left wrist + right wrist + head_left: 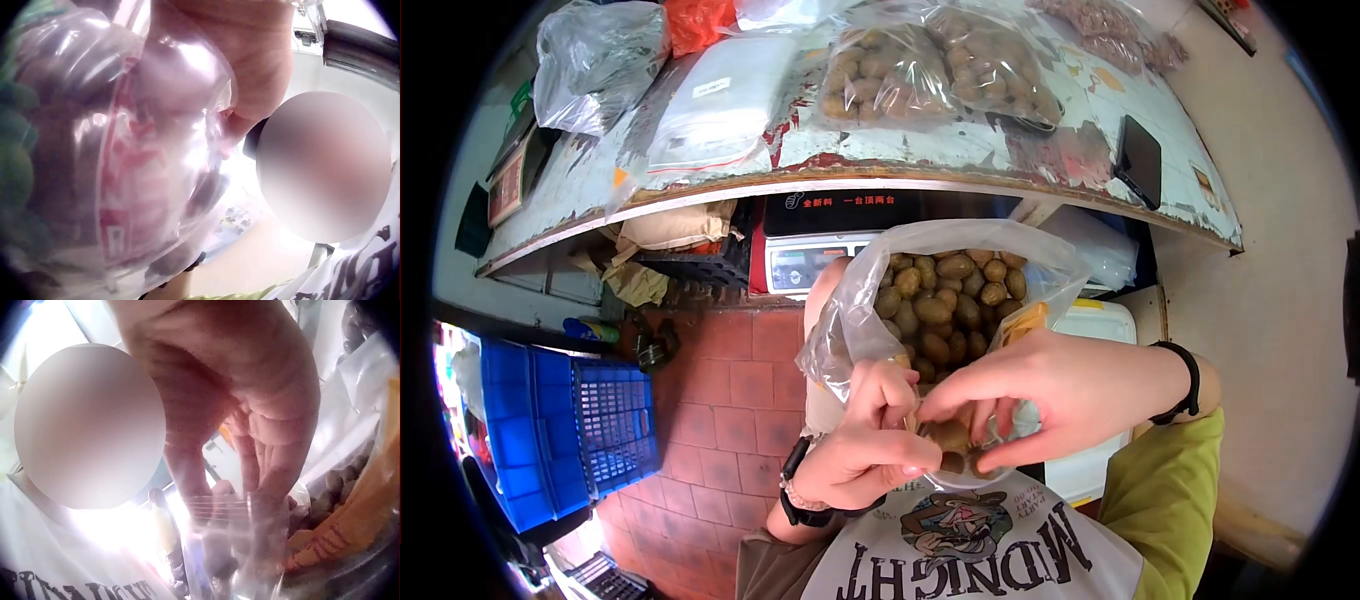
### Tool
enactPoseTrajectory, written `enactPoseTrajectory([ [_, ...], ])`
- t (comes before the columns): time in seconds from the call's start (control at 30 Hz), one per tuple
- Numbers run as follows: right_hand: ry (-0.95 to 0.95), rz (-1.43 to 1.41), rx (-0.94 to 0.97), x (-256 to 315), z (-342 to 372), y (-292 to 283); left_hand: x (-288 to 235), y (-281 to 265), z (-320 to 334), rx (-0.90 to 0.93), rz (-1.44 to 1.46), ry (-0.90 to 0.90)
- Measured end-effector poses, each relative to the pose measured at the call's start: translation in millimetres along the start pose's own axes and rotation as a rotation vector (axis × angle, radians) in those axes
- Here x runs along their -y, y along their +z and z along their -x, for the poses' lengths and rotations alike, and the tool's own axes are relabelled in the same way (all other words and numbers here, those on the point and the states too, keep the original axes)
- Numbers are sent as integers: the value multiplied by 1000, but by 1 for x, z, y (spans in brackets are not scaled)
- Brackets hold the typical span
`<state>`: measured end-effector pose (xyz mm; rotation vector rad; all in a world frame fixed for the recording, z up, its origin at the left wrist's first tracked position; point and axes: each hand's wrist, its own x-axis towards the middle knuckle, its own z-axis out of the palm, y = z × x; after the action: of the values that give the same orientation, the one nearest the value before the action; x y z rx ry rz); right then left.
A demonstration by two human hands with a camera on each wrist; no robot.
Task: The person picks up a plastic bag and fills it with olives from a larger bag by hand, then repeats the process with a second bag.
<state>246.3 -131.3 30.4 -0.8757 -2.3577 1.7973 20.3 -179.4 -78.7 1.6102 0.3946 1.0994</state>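
My left hand (870,435) pinches the edge of a small clear zip bag (169,156) with red print. A few brown-green, olive-like fruits (950,436) show at the bag's mouth. Fairly straight, the fingers of my right hand (1050,385) reach down into that mouth, thumb apart from them, beside the fruits; the right wrist view shows the bag's ridged top band (219,505) across them. Just beyond both hands, a large clear bag (840,310) stands wide-mouthed, filled with many more such fruits (940,310).
A scale (800,262) stands under the worn counter (800,165). On the counter are filled fruit bags (890,75), a stack of flat clear bags (720,100) and a phone (1140,160). Blue crates (550,430) stand on the tiled floor at left; a white lidded box (1100,340) is at right.
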Motion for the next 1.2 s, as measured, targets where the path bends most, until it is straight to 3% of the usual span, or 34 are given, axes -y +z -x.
enactPoseTrajectory([
  [0.07,70,-20,115,6,3,-5,0,0,-1,-3,14,-2],
  [0.17,-24,200,101,5,8,-4,0,-4,-2,5,15,33],
  [0.27,-33,472,126,14,12,-3,2,-14,-7,101,104,60],
  [0.3,-18,600,128,18,15,-3,1,-20,-12,215,88,91],
  [0.33,-16,599,127,24,17,-3,1,-24,-15,331,73,123],
  [0.43,-5,644,74,29,16,-3,3,-26,-19,355,68,129],
  [0.5,-238,365,-181,13,8,-8,3,-25,-18,327,72,110],
  [0.6,55,304,-293,-2,-6,-26,2,-22,-19,278,52,104],
  [0.63,55,306,-293,-15,-10,-26,2,-21,-18,261,24,99],
  [0.7,-70,816,-407,-38,-19,-25,2,-18,-17,243,-5,95],
  [0.8,-99,986,-413,-43,-26,-10,3,-14,-15,219,-102,103],
  [0.87,-97,985,-351,-45,-31,-7,4,-10,-13,140,-141,95],
  [1.2,-187,976,-193,-48,-35,-6,4,-10,-15,130,-130,90],
])
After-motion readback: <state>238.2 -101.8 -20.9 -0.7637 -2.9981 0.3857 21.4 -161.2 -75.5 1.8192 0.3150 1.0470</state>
